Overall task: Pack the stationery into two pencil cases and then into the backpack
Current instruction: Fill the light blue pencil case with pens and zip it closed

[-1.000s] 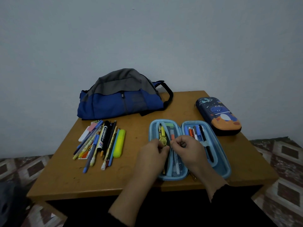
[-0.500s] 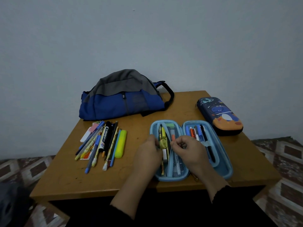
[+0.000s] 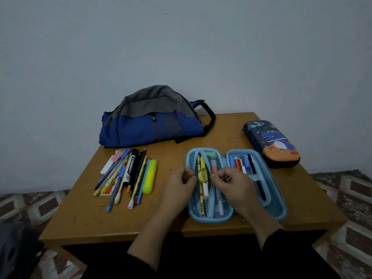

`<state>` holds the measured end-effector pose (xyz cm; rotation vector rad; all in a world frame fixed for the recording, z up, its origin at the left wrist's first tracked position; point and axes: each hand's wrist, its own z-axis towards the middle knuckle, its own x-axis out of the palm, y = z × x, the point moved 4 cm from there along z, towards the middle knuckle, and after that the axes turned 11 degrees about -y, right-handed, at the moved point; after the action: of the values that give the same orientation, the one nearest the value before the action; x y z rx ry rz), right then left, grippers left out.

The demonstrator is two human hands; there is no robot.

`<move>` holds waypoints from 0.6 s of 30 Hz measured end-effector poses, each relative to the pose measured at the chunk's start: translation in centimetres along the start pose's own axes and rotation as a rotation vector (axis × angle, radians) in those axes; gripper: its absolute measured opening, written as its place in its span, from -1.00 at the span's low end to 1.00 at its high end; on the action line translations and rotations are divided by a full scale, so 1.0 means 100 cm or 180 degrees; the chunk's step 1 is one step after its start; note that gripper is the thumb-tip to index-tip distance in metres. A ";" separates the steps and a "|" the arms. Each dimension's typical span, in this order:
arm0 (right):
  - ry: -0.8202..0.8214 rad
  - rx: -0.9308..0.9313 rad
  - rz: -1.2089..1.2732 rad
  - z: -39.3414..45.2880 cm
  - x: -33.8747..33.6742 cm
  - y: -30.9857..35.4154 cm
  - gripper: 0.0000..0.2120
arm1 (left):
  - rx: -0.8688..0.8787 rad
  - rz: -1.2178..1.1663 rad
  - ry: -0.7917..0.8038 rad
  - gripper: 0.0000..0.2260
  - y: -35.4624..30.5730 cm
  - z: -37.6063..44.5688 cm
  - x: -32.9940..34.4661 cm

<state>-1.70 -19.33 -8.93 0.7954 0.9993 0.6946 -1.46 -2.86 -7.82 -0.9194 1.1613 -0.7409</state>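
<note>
A wooden table (image 3: 90, 222) stands against a plain pale wall, seen from above by the person seated at its near edge.

An open case (image 3: 278, 210), light blue inside, lies flat near the near edge, right of centre, its two halves side by side. The left half has a mesh pocket (image 3: 219, 206) with a zip opening down its middle. The left hand (image 3: 179, 185) has its fingers curled and pinches the left edge of that opening; the right hand (image 3: 231, 183) pinches the right edge with curled fingers. Between them the pocket gapes, showing a yellow pencil (image 3: 202, 204), a white eraser (image 3: 205, 191) and a small yellow item that is hard to identify in the dim light. An orange-tipped pen (image 3: 214, 168) lies under the mesh. The right half holds a row of pens (image 3: 244, 164) under an elastic band.

A closed case (image 3: 271, 144), dark blue with a cartoon dinosaur and an orange end, sits near the far right corner, apart from the open one.

A blue and grey backpack (image 3: 149, 125) lies closed along the far edge, towards the left.

Loose stationery (image 3: 128, 176) lies in a fanned bunch on the left side, just in front of the backpack: pens, pencils, a black marker and a yellow highlighter (image 3: 150, 176) at its right edge.

Patterned floor tiles (image 3: 30, 206) show on both sides.
</note>
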 end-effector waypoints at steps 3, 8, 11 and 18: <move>0.0009 0.0026 0.0065 0.000 0.000 0.000 -0.76 | 0.0083 0.0260 -0.0184 -0.92 -0.001 0.001 -0.012; 0.0064 0.0053 0.0122 -0.001 0.000 -0.001 -0.75 | 0.0145 0.0977 -0.0917 -0.87 0.011 0.008 -0.055; 0.0090 0.0082 0.0114 0.000 0.001 0.000 -0.75 | -0.0093 0.1552 -0.1025 -0.76 0.021 0.011 -0.076; 0.0082 0.0086 0.0169 -0.001 0.000 0.001 -0.75 | -0.0394 0.2506 -0.0504 -0.72 0.035 0.024 -0.086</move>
<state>-1.80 -19.24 -8.90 0.8410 1.0157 0.7400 -1.16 6.74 -6.93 -0.5306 1.3024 0.0409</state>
